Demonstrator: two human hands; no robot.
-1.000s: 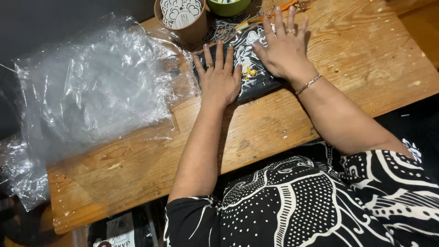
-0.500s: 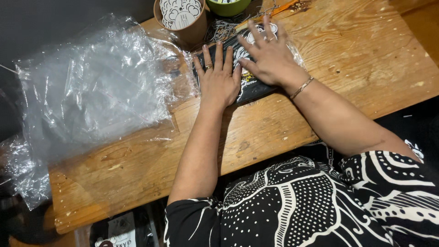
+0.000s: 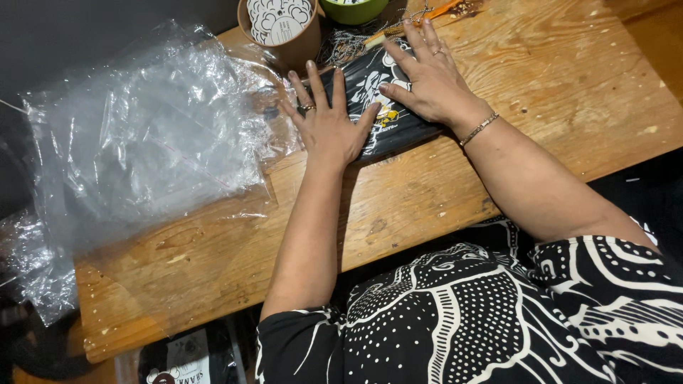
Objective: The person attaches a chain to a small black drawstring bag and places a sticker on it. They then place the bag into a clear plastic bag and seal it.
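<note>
A folded black cloth with a white and yellow print lies inside a clear plastic sleeve on the wooden table, near its far edge. My left hand lies flat on the cloth's left end, fingers spread, a ring on one finger. My right hand presses flat on the cloth's right part, fingers apart, with a ring and a thin bracelet at the wrist. Neither hand grips anything.
A heap of crumpled clear plastic bags covers the table's left side and hangs over its edge. A brown paper cup with a patterned lid and a green bowl stand behind the cloth, beside a tangle of thin chains.
My left hand has slid a little left and spread its fingers wider. My right hand has shifted from the cloth's far right end towards its middle, then slightly back up.
</note>
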